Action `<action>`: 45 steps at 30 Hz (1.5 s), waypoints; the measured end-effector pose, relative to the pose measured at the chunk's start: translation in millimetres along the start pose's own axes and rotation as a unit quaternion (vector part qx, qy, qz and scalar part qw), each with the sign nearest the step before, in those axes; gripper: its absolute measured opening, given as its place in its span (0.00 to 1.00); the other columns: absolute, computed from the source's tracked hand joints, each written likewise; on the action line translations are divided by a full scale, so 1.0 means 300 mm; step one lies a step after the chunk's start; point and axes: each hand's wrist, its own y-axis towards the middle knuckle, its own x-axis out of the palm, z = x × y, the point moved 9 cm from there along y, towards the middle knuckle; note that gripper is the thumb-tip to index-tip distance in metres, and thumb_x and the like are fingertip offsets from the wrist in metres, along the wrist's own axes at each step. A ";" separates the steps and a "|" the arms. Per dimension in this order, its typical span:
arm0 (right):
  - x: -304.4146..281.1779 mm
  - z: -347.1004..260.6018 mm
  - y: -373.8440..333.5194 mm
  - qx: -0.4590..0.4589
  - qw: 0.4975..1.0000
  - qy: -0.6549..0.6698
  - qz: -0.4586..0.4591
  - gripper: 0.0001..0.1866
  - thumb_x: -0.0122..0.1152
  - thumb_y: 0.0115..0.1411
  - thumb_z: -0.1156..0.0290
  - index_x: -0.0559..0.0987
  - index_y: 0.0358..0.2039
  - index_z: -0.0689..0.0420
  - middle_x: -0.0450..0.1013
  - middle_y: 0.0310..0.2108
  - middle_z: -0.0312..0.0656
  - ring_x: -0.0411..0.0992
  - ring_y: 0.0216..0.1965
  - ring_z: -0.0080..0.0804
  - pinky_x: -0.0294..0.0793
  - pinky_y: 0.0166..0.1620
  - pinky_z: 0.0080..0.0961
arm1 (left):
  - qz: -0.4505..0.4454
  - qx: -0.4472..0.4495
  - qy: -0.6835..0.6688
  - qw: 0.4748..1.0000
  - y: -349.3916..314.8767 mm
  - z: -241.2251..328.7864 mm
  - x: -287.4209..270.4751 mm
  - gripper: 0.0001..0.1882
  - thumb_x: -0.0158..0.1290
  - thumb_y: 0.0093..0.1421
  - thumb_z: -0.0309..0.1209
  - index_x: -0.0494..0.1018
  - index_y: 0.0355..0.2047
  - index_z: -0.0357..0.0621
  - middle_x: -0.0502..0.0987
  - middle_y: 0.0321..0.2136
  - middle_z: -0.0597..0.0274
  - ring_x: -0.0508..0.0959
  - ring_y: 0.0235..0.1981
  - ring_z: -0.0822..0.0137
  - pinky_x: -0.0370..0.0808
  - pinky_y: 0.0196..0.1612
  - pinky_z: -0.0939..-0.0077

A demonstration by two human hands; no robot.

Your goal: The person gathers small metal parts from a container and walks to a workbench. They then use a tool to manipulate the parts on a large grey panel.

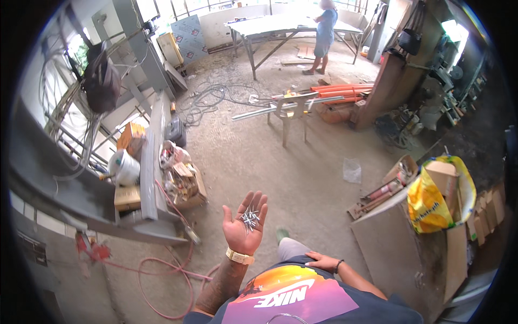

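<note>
On my left hand, turned palm up with the fingers stretched out, lies a loose pile of small silver pop rivets. They rest across the palm and the base of the fingers, which do not close around them. A light-coloured watch circles that wrist. Lower right, my right hand lies flat against my upper thigh, beside the hem of my shirt, its fingers extended and holding nothing. A dark bracelet is on its wrist.
Left stand a cardboard box of scraps and a white bucket; a red hose coils below. A plastic chair stands ahead, with orange pipes behind. A yellow bag is right. A person stands at a far table.
</note>
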 end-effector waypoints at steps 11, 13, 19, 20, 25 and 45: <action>-1.009 -1.356 1.334 -0.146 0.952 0.261 0.072 0.32 0.60 0.66 0.49 0.72 0.62 0.59 0.76 0.54 0.44 0.74 0.55 0.36 0.73 0.57 0.32 | 0.031 0.086 0.015 0.996 1.202 0.885 0.185 0.49 0.39 0.67 0.67 0.64 0.61 0.25 0.70 0.60 0.33 0.68 0.65 0.40 0.69 0.67 0.47; -1.090 -1.750 1.459 -0.145 0.891 0.428 -0.043 0.27 0.60 0.67 0.52 0.74 0.60 0.55 0.77 0.50 0.40 0.75 0.49 0.29 0.74 0.52 0.31 | 0.039 0.122 0.040 0.991 1.364 1.078 0.250 0.49 0.38 0.66 0.68 0.65 0.61 0.26 0.72 0.59 0.33 0.70 0.63 0.40 0.70 0.66 0.48; -1.367 -2.504 1.927 -0.192 0.758 0.591 -0.200 0.23 0.46 0.73 0.50 0.75 0.55 0.55 0.76 0.51 0.39 0.73 0.52 0.33 0.69 0.59 0.37 | 0.016 0.188 0.157 0.969 2.034 1.532 0.374 0.45 0.39 0.68 0.66 0.71 0.57 0.30 0.77 0.55 0.42 0.74 0.60 0.47 0.73 0.63 0.53; -1.403 -2.580 2.026 -0.199 0.735 0.612 -0.213 0.24 0.44 0.74 0.50 0.75 0.54 0.56 0.76 0.51 0.40 0.72 0.53 0.34 0.68 0.61 0.37 | 0.021 0.194 0.183 0.964 2.150 1.598 0.379 0.43 0.39 0.68 0.65 0.73 0.55 0.31 0.78 0.53 0.45 0.77 0.56 0.49 0.74 0.61 0.54; -1.686 -2.873 2.511 -0.202 0.640 0.734 -0.098 0.26 0.38 0.75 0.49 0.76 0.49 0.58 0.76 0.48 0.40 0.72 0.53 0.34 0.63 0.65 0.33 | -0.005 0.164 0.269 0.949 2.730 1.907 0.415 0.41 0.39 0.69 0.64 0.71 0.57 0.33 0.78 0.53 0.45 0.77 0.56 0.52 0.72 0.61 0.55; -3.206 -3.816 4.207 -0.231 0.609 0.757 -0.052 0.14 0.43 0.71 0.63 0.76 0.37 0.57 0.78 0.37 0.39 0.77 0.39 0.32 0.76 0.46 0.31 | -0.098 0.241 0.713 0.651 4.944 2.802 0.937 0.16 0.45 0.67 0.17 0.75 0.52 0.30 0.80 0.51 0.49 0.79 0.53 0.66 0.74 0.57 0.75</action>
